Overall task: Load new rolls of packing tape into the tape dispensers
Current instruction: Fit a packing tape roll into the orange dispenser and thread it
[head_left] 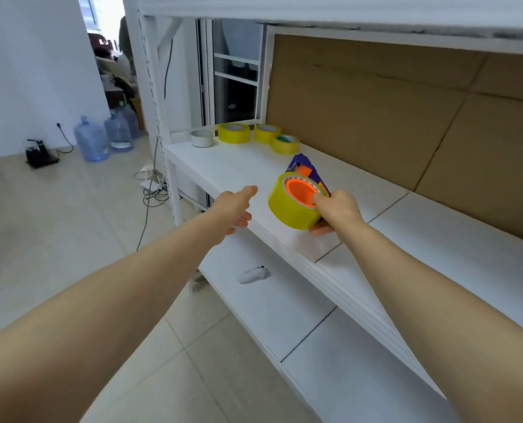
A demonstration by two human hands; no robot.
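In the middle of the frame my right hand (337, 209) grips the purple tape dispenser (308, 165), thumb pressed at its orange hub (299, 192), fingers curled beneath. A yellow tape roll (287, 210) sits on that hub, held just above the white shelf (239, 170). My left hand (235, 209) hovers near the roll, fingers loosely spread, apart from it. Higher up the frame, three more yellow rolls (233, 133) and a whitish roll (202, 138) lie on the shelf.

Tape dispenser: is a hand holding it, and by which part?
The right hand holds the purple tape dispenser, loaded with a yellow tape roll, by its near end: thumb at the orange hub, fingers underneath. The left hand holds nothing.
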